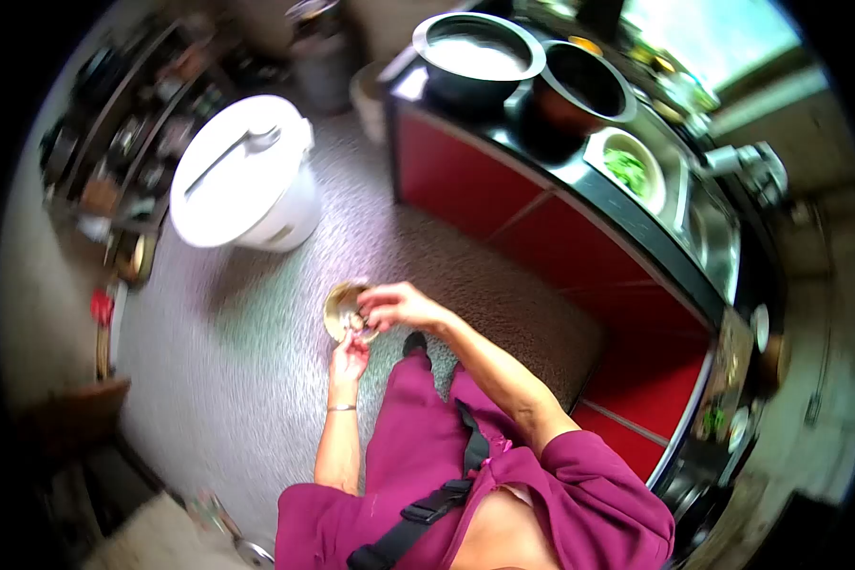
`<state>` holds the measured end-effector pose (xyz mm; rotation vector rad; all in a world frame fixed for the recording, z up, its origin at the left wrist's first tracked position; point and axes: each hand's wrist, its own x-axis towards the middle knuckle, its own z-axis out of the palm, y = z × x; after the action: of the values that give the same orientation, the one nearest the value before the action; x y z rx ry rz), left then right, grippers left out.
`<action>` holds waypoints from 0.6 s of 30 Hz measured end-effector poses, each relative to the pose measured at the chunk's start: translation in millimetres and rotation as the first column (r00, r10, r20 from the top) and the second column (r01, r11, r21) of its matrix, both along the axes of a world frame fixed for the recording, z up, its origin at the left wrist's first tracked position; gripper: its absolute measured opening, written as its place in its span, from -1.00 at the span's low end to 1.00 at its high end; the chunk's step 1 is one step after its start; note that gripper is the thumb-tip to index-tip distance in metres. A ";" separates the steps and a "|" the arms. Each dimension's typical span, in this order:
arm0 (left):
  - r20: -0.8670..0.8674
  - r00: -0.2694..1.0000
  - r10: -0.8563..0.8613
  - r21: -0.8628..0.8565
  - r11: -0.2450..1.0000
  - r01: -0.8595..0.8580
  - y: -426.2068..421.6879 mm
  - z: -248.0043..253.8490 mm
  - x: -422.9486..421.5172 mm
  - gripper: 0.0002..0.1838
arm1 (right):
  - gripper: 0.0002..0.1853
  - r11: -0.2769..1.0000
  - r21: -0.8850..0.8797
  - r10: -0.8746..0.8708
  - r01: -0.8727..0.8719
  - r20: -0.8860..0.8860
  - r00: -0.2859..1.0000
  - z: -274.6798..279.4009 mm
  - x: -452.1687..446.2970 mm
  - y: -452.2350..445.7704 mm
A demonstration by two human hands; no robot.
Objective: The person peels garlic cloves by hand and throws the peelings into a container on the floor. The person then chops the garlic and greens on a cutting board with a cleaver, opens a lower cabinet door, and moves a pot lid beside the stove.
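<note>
My left hand (351,355), with a thin bangle at its wrist, is closed on the near rim of a small yellowish metal bowl (337,306). Over the bowl's right side, my right hand (396,306) has its fingers bent in toward the opening. Some small pale bits (354,322) show in the bowl near the fingertips; blur hides what they are. Whatever the right fingers pinch, if anything, cannot be made out. The bowl is held in front of my legs, above the grey floor.
A white bucket (299,204) with a ladle (242,150) across its lid stands ahead left. The red-fronted counter (465,176) on my right bears two large pots (480,85), a bowl of greens (627,171) and a sink (717,242). Shelves (128,133) line the left.
</note>
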<state>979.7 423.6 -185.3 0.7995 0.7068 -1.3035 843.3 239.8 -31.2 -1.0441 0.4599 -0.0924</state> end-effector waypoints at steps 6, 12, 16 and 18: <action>0.100 0.928 -0.359 -0.174 0.912 0.371 -101.8 58.1 -41.6 -0.93 | -0.63 0.676 -0.726 -0.198 -0.124 -0.341 0.919 -7.3 -107.3 -17.9; 0.315 0.660 -0.682 -0.215 0.626 0.750 -190.0 124.6 -178.6 -0.74 | -0.63 0.621 -0.750 -0.577 0.226 -0.243 0.779 20.0 -258.9 -32.5; 0.448 0.425 -0.786 -0.232 0.357 0.905 -231.6 155.7 -297.7 -0.62 | -0.62 0.492 -0.739 -0.795 0.461 -0.165 0.584 44.9 -377.0 -17.6; 0.532 0.301 -0.792 -0.226 0.209 0.951 -244.5 174.5 -362.5 -0.57 | -0.62 0.397 -0.746 -0.875 0.535 -0.130 0.467 57.2 -433.3 -8.3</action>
<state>617.2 179.1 -10.8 0.9523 -0.5691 -2.2333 409.9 231.5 26.0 -1.4419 1.4943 -0.8693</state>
